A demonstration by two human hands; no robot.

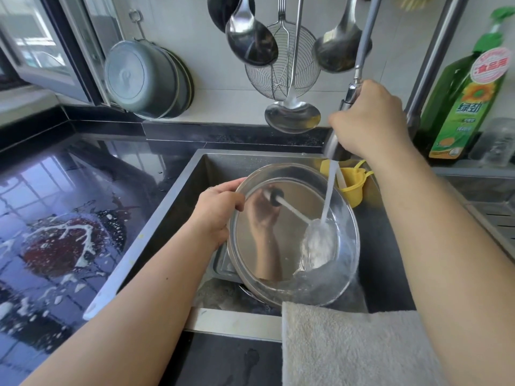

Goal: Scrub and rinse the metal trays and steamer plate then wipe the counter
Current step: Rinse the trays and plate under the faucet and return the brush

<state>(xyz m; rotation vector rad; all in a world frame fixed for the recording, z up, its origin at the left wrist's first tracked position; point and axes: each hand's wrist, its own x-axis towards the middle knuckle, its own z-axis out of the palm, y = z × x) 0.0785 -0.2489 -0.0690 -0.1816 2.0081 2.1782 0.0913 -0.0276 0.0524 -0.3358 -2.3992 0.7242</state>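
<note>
You held the round metal tray [281, 232] tilted over the sink [390, 260], your left hand [220, 215] curled round its upper-left rim, probably so the rinse water would run off its lower edge. Your right hand [367, 118] gripped the pull-out faucet head [349, 97] to aim the stream [328, 190] into the tray's lower right. The soapy counter [61, 218] on the left looked not yet wiped, and a towel [348, 344] hung over the sink's front edge, likely kept close for that.
</note>
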